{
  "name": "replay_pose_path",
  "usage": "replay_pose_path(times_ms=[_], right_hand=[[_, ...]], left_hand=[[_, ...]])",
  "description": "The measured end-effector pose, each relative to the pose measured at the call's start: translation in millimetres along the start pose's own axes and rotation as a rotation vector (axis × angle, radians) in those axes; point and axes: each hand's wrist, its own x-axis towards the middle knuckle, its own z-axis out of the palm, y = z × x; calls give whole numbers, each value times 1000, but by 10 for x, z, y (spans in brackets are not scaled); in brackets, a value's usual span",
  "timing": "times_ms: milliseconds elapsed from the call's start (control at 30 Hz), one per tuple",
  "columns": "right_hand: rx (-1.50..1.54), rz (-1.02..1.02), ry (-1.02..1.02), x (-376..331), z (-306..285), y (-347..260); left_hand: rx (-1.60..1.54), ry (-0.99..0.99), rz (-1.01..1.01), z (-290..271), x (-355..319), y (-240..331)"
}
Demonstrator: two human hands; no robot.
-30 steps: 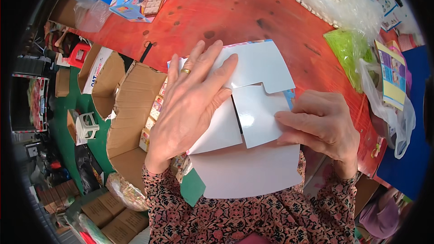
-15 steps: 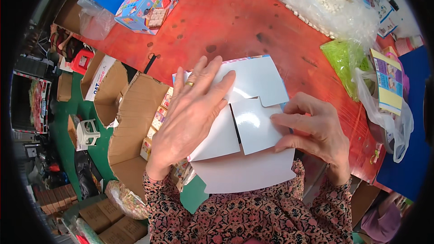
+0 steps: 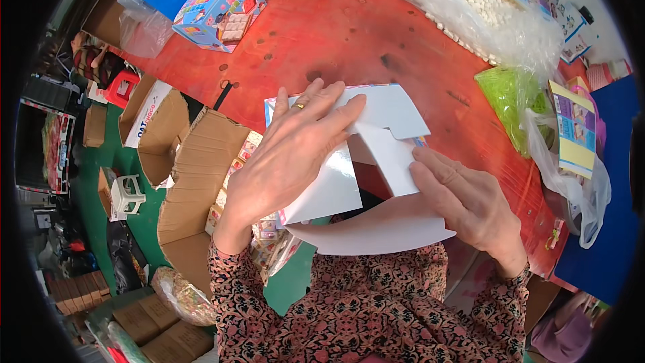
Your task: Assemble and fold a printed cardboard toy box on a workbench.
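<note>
A cardboard box (image 3: 321,196) with plain white inner sides and a printed blue and pink rim is in front of me at the table's near edge. My left hand (image 3: 292,144), a ring on one finger, lies flat across its left and far flaps, fingers spread. At the right side my right hand (image 3: 470,202) grips the box, fingertips against the right flap (image 3: 390,161); its thumb is hidden. That flap tilts, leaving a dark gap into the box. The near flap (image 3: 376,232) bows out toward my body.
The red table (image 3: 322,33) carries a blue printed box (image 3: 220,12), a clear bag of white pieces (image 3: 474,0), a green mesh bag (image 3: 504,97) and a white plastic bag (image 3: 571,195). An open brown carton (image 3: 195,202) with small packages stands left. A white stool (image 3: 127,195) is on the green floor.
The right flap has tipped from flat to slanted, opening a gap. My right hand has changed from pinching the flap to pressing along its side. The near flap has risen and curved.
</note>
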Motion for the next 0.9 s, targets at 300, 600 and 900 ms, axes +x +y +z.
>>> replay_pose_path(times_ms=[300,600,900], right_hand=[[61,261,185,-223,214,-92],[-1,633,551,-244,478,-240],[29,674,445,-192,406,-373]], left_hand=[[-61,54,12,-43,77,-20],[-131,120,-13,-27,50,-86],[-12,-38,140,-51,-44,-93]])
